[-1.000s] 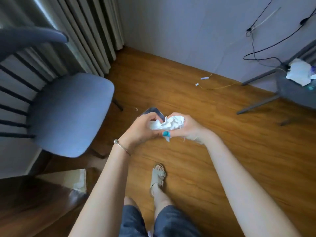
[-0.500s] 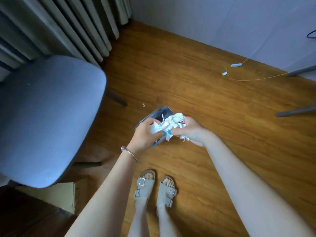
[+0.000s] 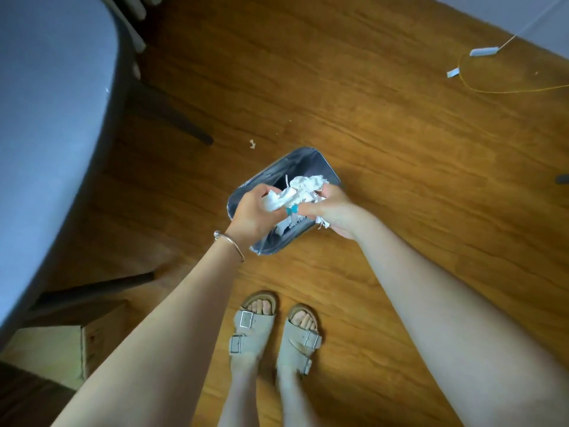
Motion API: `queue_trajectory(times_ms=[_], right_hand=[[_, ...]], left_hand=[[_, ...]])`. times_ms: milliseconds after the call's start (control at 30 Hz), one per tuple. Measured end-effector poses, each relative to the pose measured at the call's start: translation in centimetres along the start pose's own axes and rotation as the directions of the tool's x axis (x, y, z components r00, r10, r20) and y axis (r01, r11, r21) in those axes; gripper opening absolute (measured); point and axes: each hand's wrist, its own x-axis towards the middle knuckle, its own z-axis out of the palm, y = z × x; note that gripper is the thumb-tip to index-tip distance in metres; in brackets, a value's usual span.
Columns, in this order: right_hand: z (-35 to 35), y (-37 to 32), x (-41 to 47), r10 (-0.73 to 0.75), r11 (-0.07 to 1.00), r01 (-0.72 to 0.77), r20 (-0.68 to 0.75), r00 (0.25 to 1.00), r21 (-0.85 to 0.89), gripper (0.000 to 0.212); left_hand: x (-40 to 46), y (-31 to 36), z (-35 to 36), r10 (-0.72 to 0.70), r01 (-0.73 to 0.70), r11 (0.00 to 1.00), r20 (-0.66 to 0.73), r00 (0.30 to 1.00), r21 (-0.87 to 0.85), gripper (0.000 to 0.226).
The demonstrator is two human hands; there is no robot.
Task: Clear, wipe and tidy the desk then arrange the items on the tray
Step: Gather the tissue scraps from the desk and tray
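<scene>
Clutching crumpled tissue (image 3: 294,192) between left hand (image 3: 255,212) and right hand (image 3: 331,209), both grips clenched, seemingly above bin (image 3: 303,163)

Crumpled white tissue wad (image 3: 297,192) (shredded, torn edges) held above bin (image 3: 303,166).

Both hands hide part of the bin (image 3: 311,161); its contents perhaps paper.

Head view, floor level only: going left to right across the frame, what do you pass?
Blue chair seat → small white scrap on the floor → lined waste bin, with the left hand and right hand gripping the crumpled tissue wad over it → yellow cable.
</scene>
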Motion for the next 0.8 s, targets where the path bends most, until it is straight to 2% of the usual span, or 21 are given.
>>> queue_trajectory(times_ms=[33, 67, 133, 233, 333, 467, 533, 633, 733, 800], right_hand=[[0.1, 0.2, 0.5, 0.002, 1.0, -0.002, 0.021, 1.0, -0.006, 0.074], [0.3, 0.3, 0.9, -0.007, 1.0, 0.008, 0.051, 0.999, -0.009, 0.079], [0.7, 0.2, 1.4, -0.021, 1.0, 0.019, 0.1, 0.995, 0.025, 0.071], [1.1, -0.2, 1.4, -0.003, 0.986, -0.018, 0.124, 0.992, 0.165, 0.08], [1.4, -0.6, 1.1, 0.016, 0.978, -0.04, 0.121, 0.993, 0.205, 0.089], [1.9, -0.5, -0.4, 0.081, 0.996, -0.085, 0.13, 0.988, 0.026, 0.079], [2.3, -0.4, -1.8, 0.098, 0.991, -0.086, 0.115, 0.989, -0.099, 0.069], [2.6, -0.3, -4.5, 0.134, 0.937, -0.082, 0.133, 0.982, -0.341, 0.06], [2.2, -1.5, -7.9, 0.214, 0.837, -0.096, 0.161, 0.963, -0.539, 0.06], [1.9, -3.0, -10.8, 0.233, 0.792, -0.102, 0.145, 0.962, -0.602, 0.062]], left_hand=[[0.4, -0.4, 0.1, -0.003, 0.003, 1.0, -0.004, 1.0, 0.008, 0.036], [0.8, -0.9, 0.2, -0.005, 0.005, 1.0, 0.0, 1.0, 0.021, 0.041], [1.3, -1.6, 0.3, -0.016, 0.015, 0.999, 0.037, 0.999, 0.028, 0.057], [1.5, -2.0, 0.0, -0.067, 0.069, 0.997, 0.072, 0.995, -0.027, 0.086], [1.0, -1.5, -0.4, -0.064, 0.066, 0.998, 0.102, 0.993, -0.016, 0.091], [-0.7, -0.7, -1.1, -0.039, 0.049, 0.996, 0.135, 0.99, -0.07, 0.064], [-1.7, -0.7, -1.4, -0.12, 0.113, 0.992, 0.14, 0.983, 0.059, 0.053], [-4.0, -0.9, -2.0, -0.297, 0.219, 0.926, 0.235, 0.925, 0.308, 0.041], [-6.9, 0.1, -3.2, -0.331, 0.1, 0.823, 0.33, 0.884, 0.559, 0.041], [-8.8, 1.4, -4.2, -0.313, 0.045, 0.782, 0.33, 0.89, 0.621, 0.045]])
